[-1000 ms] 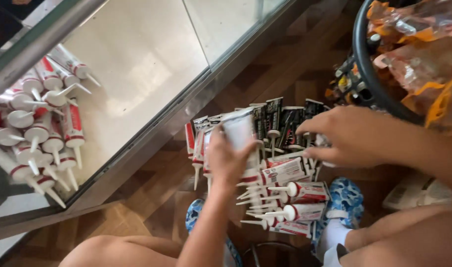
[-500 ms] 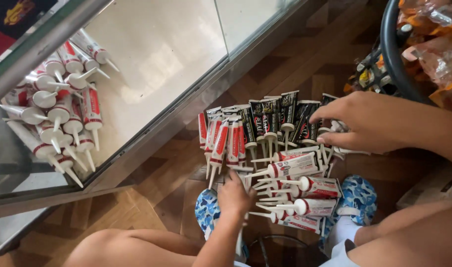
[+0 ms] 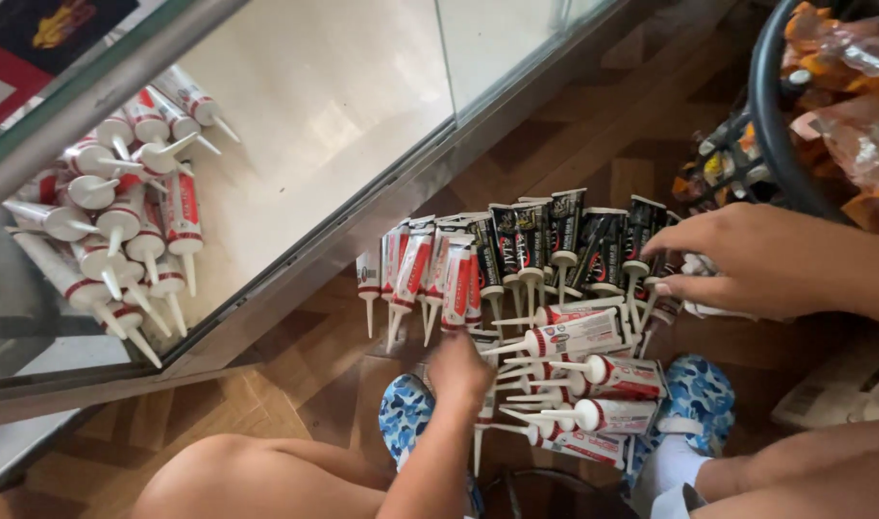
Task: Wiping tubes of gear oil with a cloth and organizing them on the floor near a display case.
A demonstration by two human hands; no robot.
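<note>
Head view: both hands [image 3: 458, 370] [image 3: 747, 259] on floor tubes [image 3: 574, 336], grips unclear.

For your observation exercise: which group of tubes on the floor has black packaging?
The black tubes, in the row's right half by the right hand; the row's left tubes are red and white.

floor: brown wood parquet [image 3: 295, 375] | furniture: glass display case [image 3: 362, 86], metal frame | light: bright daylight
</note>
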